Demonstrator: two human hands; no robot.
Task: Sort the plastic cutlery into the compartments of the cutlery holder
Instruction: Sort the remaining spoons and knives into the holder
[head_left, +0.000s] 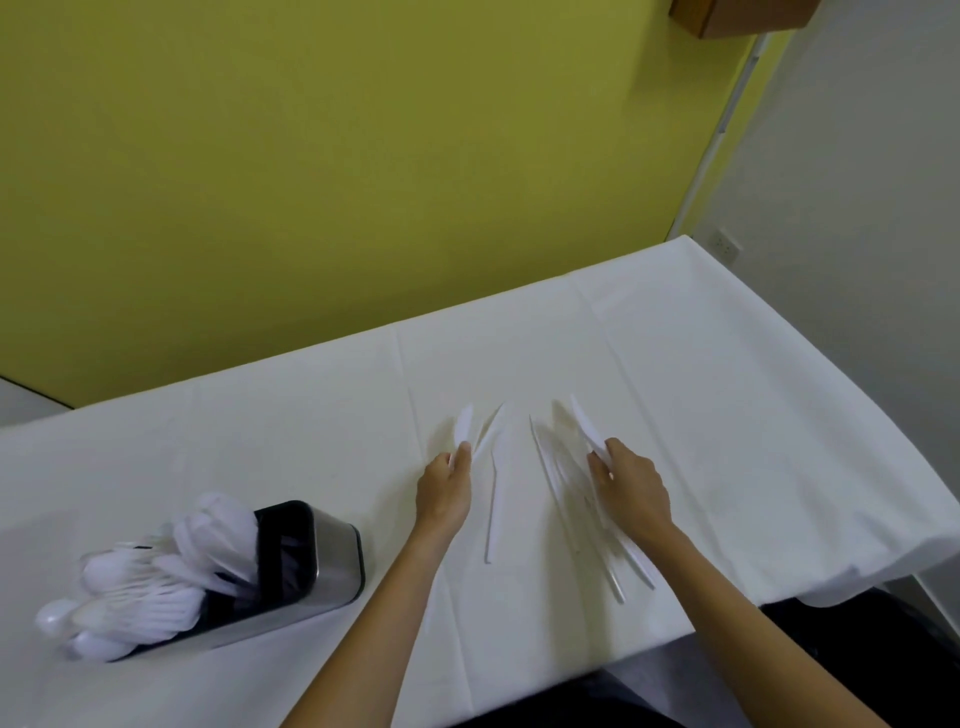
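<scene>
A steel cutlery holder (332, 566) with a black rim stands at the left on the white tablecloth (701, 395). White plastic spoons and forks (171, 566) fill its left compartments; the right compartment looks dark. My left hand (444, 491) pinches a white plastic knife (462, 428) whose blade points away from me. My right hand (631, 486) grips another white knife (587, 428) by its handle. Between my hands a loose knife (492, 512) lies flat. Several more knives (582, 525) lie in a pile under and beside my right hand.
A yellow-green wall (337, 182) rises right behind the table's far edge. The cloth hangs over the table's right end (883, 561). A wooden shelf corner (737, 15) sticks out at the top right, above a grey wall.
</scene>
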